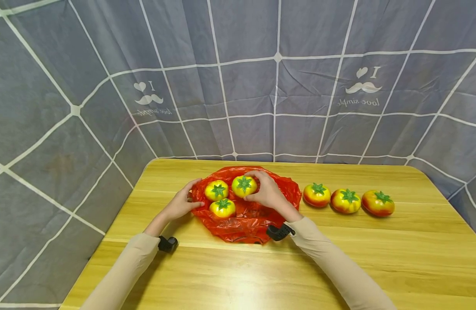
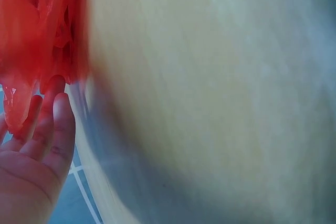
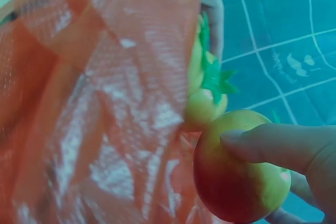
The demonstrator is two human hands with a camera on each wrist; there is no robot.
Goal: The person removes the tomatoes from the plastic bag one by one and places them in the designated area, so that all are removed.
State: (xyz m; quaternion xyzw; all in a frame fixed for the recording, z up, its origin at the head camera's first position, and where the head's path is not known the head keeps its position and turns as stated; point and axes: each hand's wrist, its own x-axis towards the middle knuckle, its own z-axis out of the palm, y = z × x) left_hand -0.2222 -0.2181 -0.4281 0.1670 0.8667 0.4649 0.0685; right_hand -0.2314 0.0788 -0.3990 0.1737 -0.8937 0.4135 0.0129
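Observation:
My right hand (image 1: pixel 267 191) grips a yellow-and-red tomato (image 1: pixel 243 186) with a green star-shaped top, over the spread red plastic bag (image 1: pixel 257 224). In the right wrist view the thumb lies across the side of this tomato, with fingertips behind it. Two more tomatoes, an upper one (image 1: pixel 216 190) and a lower one (image 1: pixel 222 208), sit in the bag's left part. At the bag's left edge is my left hand (image 1: pixel 180 202), thumb and fingers spread apart. The left wrist view shows its fairly straight fingers (image 2: pixel 63 129) touching the thin red plastic.
To the right of the bag, three tomatoes stand in a row: a near one (image 1: pixel 316 195), a middle one (image 1: pixel 346 201) and a far-right one (image 1: pixel 378 203). The wooden table (image 1: pixel 238 275) ends at a grey checked curtain (image 1: pixel 245 99) behind and at the left.

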